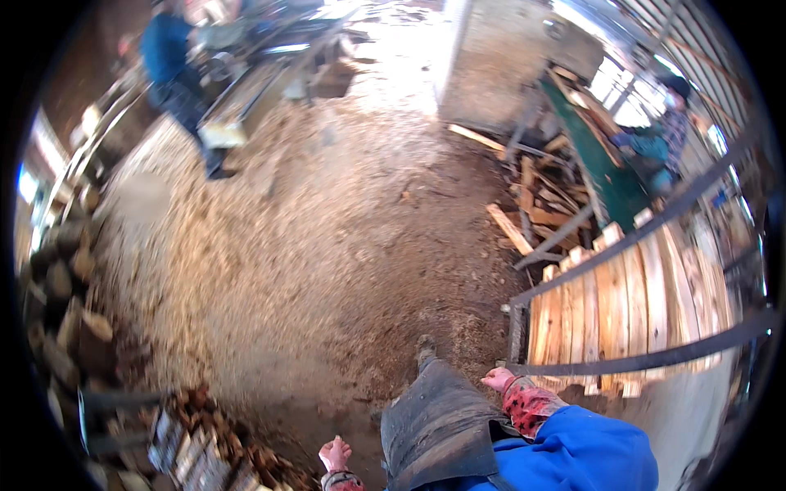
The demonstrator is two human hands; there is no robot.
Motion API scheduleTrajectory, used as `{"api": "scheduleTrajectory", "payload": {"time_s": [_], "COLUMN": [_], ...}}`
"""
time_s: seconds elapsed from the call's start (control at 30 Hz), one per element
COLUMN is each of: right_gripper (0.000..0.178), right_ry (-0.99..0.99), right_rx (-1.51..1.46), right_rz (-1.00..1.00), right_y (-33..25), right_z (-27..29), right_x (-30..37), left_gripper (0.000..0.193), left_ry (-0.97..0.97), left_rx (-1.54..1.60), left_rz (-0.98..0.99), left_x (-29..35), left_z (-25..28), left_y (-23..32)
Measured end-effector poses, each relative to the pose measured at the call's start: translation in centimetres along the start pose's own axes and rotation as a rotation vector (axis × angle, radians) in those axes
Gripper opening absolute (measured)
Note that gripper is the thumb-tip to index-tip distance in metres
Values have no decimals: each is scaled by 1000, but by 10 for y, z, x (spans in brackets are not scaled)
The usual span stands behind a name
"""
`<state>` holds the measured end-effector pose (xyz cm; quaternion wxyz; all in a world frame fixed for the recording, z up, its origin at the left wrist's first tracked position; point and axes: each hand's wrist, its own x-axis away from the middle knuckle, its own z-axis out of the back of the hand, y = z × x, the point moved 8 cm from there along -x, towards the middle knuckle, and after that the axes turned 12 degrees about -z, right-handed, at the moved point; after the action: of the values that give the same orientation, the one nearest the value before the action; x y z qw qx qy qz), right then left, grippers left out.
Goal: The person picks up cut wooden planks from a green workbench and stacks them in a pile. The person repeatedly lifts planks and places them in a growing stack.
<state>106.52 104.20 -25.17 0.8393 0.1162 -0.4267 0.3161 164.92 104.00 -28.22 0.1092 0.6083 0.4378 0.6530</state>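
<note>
My left hand (335, 452) hangs at the lower middle, its fingers loosely curled with nothing visible in them. To its left lies a heap of split firewood (196, 458). My right hand (497, 377) is held beside the dark apron (438, 421), fingers closed, and no object shows in it. Close by that hand is the corner of a metal frame (517, 335); I cannot tell whether they touch. Upright sawn boards (622, 282) stand packed inside the frame.
Sawdust covers the ground (278, 262). Logs (82, 331) are piled along the left. A person (168, 61) stands by a machine (270, 82) at the far left. Another person (667, 135) works at a green bench (594, 155), with scrap wood (548, 200) beneath.
</note>
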Motion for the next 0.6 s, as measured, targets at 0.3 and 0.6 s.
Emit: {"api": "scheduleTrajectory", "payload": {"time_s": [0.3,0.6], "right_gripper": [41,41], "right_ry": [-70,-19], "right_rx": [-415,-458], "right_rz": [-145,-66], "right_y": [34,0], "right_z": [36,157], "right_x": [-35,-119], "left_gripper": [22,34], "left_ry": [-259,-369], "left_rx": [-361,-610], "left_rz": [27,-1], "left_x": [-70,-107], "left_z": [-207,-281], "left_y": [40,74]}}
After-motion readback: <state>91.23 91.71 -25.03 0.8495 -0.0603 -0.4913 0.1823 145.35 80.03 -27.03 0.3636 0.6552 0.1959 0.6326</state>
